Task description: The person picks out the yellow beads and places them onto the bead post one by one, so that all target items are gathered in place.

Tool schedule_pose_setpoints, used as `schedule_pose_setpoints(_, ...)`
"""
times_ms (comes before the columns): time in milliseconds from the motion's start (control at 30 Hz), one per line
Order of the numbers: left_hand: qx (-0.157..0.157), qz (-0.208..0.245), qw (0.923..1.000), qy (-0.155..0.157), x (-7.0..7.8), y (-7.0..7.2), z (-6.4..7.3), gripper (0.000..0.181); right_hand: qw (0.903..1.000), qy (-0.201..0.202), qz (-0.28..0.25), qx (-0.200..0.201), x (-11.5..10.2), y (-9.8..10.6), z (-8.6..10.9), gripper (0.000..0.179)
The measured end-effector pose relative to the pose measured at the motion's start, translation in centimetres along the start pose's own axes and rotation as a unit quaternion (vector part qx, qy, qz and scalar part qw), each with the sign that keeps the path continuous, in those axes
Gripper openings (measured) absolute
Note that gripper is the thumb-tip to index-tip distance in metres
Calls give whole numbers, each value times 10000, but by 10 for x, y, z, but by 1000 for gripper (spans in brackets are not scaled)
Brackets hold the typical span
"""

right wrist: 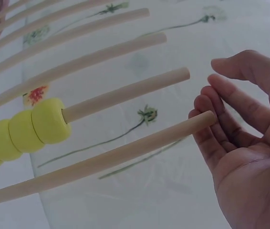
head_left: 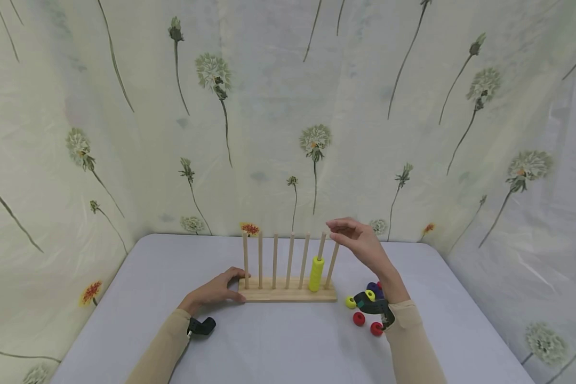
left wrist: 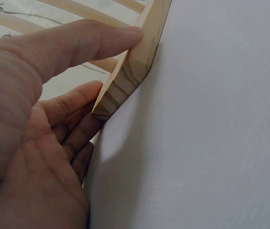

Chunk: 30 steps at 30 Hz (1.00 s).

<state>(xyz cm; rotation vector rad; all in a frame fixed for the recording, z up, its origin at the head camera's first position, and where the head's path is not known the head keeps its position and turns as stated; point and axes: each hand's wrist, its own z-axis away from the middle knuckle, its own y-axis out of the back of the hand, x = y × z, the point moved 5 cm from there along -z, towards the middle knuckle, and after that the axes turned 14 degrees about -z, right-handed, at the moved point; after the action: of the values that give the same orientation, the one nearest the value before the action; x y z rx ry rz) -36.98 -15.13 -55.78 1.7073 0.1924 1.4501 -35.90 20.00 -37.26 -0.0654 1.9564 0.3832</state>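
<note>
A wooden peg rack (head_left: 288,296) stands on the table with a row of upright pegs. Several yellow beads (head_left: 316,274) are stacked on its second peg from the right; in the right wrist view these beads (right wrist: 51,121) sit below the bare peg top. My left hand (head_left: 218,288) grips the rack's left end, thumb along the front edge and fingers behind, as the left wrist view shows at the base (left wrist: 125,81). Up at the tops of the two rightmost pegs is my right hand (head_left: 357,240), fingers loosely bent, with nothing between thumb and fingertips.
Loose beads lie right of the rack: a yellow bead (head_left: 350,302), a red bead (head_left: 359,319), another red bead (head_left: 376,328) and a purple bead (head_left: 374,288), some partly hidden by the right wrist. Behind the white table (head_left: 288,352) hangs a flower-print curtain (head_left: 269,133).
</note>
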Motion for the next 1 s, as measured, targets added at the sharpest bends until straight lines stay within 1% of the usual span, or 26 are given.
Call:
schedule_pose_setpoints(100, -10, -13, 10000, -32, 0, 0, 0, 66, 10000, 64, 6, 48, -1, 1, 1, 33)
schedule_pose_setpoints(333, -8, -55, 10000, -64, 0, 0, 0, 65, 9987, 339, -361, 113, -6, 4, 4, 34)
schedule_pose_setpoints(433, -8, -74, 9999, -71, -1, 0, 0, 65, 9981, 421, -414, 152, -9, 5, 6, 32)
schedule_pose_setpoints(533, -21, -83, 9999, -73, -2, 0, 0, 66, 9984, 389, -343, 221, -15, 5, 12, 30)
schedule_pose_setpoints(600, -18, -100, 9999, -95, -2, -1, 0, 66, 9986, 402, -250, 236, -22, 4, 17, 30)
schedule_pose_setpoints(767, 30, -118, 9999, -98, -2, -1, -1, 66, 9989, 426, -103, 148, -40, 0, 29, 30)
schedule_pose_setpoints(933, 90, -130, 9998, -77, 1, -1, 0, 64, 9993, 355, -5, 73, -41, 1, 41, 29)
schedule_pose_setpoints(1000, 79, -64, 9999, -94, 2, -1, 1, 64, 9994, 353, 14, 61, -39, 2, 46, 29)
